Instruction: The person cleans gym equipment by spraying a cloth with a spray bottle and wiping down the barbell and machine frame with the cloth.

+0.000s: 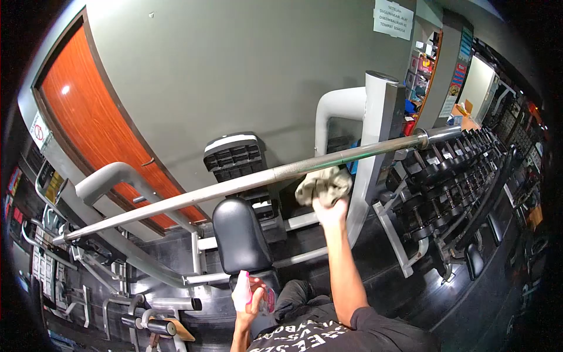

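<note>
Right hand (pixel 333 213) has its fingers bunched into a crumpled cloth (pixel 324 186), right at the underside of the long bar (pixel 223 189); can't tell if they're touching. Left hand (pixel 255 301) is wrapped around a spray bottle (pixel 241 293) with a pink top, lower down, near the black bench pad (pixel 237 234). Rightward room's tight: the thick upright (pixel 375 146) is just beside the cloth. Leftward, the bar runs way longer, over the pad. Dumbbell rack (pixel 399 243)'s farther right.
</note>
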Tool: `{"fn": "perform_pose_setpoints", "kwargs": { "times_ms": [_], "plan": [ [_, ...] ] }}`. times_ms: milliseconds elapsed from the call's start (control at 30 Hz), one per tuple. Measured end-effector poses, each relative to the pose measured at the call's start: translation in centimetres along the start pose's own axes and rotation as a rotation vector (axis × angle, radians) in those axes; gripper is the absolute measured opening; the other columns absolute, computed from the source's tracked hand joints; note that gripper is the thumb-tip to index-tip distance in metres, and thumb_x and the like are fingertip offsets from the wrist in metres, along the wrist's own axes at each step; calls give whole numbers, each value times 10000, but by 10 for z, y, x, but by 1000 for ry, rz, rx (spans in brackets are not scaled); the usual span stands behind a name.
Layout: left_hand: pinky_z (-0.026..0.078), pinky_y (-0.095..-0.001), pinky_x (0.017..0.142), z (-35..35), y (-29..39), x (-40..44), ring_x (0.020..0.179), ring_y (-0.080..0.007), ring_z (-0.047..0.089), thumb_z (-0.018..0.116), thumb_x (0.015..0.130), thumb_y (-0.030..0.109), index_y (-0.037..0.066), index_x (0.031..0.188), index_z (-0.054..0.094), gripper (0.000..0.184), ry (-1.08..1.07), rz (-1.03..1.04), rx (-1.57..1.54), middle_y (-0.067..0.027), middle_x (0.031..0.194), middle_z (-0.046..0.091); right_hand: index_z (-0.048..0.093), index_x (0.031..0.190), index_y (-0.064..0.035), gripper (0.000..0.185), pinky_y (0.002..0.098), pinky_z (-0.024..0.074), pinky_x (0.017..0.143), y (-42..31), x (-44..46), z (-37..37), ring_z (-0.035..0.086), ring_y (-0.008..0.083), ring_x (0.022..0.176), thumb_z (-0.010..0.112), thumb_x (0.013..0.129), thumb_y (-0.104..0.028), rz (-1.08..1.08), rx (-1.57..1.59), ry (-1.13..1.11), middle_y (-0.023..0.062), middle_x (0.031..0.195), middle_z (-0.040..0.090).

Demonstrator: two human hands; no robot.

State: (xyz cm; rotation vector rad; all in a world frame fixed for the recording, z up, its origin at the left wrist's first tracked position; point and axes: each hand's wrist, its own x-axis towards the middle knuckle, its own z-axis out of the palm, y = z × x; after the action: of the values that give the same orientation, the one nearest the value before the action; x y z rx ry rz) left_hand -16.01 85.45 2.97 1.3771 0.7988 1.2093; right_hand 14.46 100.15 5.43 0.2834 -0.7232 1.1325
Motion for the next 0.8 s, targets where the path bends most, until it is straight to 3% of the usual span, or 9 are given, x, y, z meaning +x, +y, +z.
{"fn": "perform_pose_setpoints", "kwargs": {
  "times_ms": [100, 133, 167, 300, 533, 600, 700, 767, 800],
  "plan": [
    [480, -258, 552, -1, 1, 0, 609, -133, 579, 536, 854, -11, -41, 1056, 447, 223, -2, -21, 7, -127, 844, 585, 577, 1132, -80, 402, 501, 426, 955, -11, 31, 32, 569, 293, 1044, 498, 861, -366, -94, 217, 718, 103, 1095, 629],
    [480, -253, 553, -2, 2, 0, 606, -130, 580, 537, 852, -5, -42, 1056, 447, 226, 4, -40, 26, -129, 844, 589, 553, 1213, -110, 453, 509, 405, 989, -9, 40, 31, 533, 322, 1128, 475, 878, -403, -79, 201, 643, 110, 1201, 590],
    [480, -253, 553, -4, 2, 0, 606, -130, 580, 537, 852, -5, -42, 1056, 447, 226, 7, -36, 27, -129, 844, 589, 549, 1208, -157, 450, 510, 374, 1021, -1, 41, 31, 484, 263, 1186, 453, 898, -468, -119, 179, 743, 65, 1263, 541],
    [478, -246, 557, -11, -4, 1, 607, -125, 582, 535, 849, 1, -46, 1060, 448, 233, 36, -18, 35, -133, 846, 593, 565, 1176, -136, 383, 495, 432, 963, 27, 32, 12, 535, 264, 1140, 478, 903, -391, -33, 193, 610, 83, 1205, 592],
    [473, -253, 550, -7, -6, 10, 601, -133, 579, 528, 847, -33, -43, 1058, 450, 225, 65, -9, 1, -128, 846, 582, 576, 778, -121, 68, 287, 478, 631, 97, 16, 19, 563, 151, 672, 616, 743, -164, 324, 354, 822, 9, 742, 597],
    [473, -255, 546, -2, -2, 15, 599, -132, 575, 520, 848, -42, -41, 1051, 450, 215, 62, -10, -1, -127, 842, 579, 559, 811, -113, 152, 253, 467, 553, 117, 20, 30, 584, 144, 630, 553, 824, -264, 515, 267, 857, 6, 708, 600],
    [475, -255, 546, 2, 3, 20, 596, -129, 572, 519, 849, -42, -41, 1049, 448, 212, 49, -8, 23, -126, 839, 578, 564, 931, -89, 259, 198, 413, 429, 142, -6, -16, 544, 98, 532, 471, 941, -330, 781, 344, 222, 17, 671, 563],
    [477, -255, 547, 1, 0, 22, 593, -129, 571, 520, 851, -39, -42, 1050, 447, 213, 46, -7, 45, -125, 839, 577, 576, 981, -90, 250, 219, 463, 497, 143, -12, 14, 570, 116, 583, 448, 958, -303, 770, -32, 182, 23, 719, 588],
    [480, -255, 549, -2, -4, 23, 597, -128, 571, 523, 852, -34, -44, 1060, 446, 221, 45, 9, 69, -123, 839, 578, 571, 1061, -68, 252, 245, 513, 620, 140, -9, 43, 615, 139, 732, 433, 964, -255, 767, -43, 433, 53, 870, 626]
  ]
}}
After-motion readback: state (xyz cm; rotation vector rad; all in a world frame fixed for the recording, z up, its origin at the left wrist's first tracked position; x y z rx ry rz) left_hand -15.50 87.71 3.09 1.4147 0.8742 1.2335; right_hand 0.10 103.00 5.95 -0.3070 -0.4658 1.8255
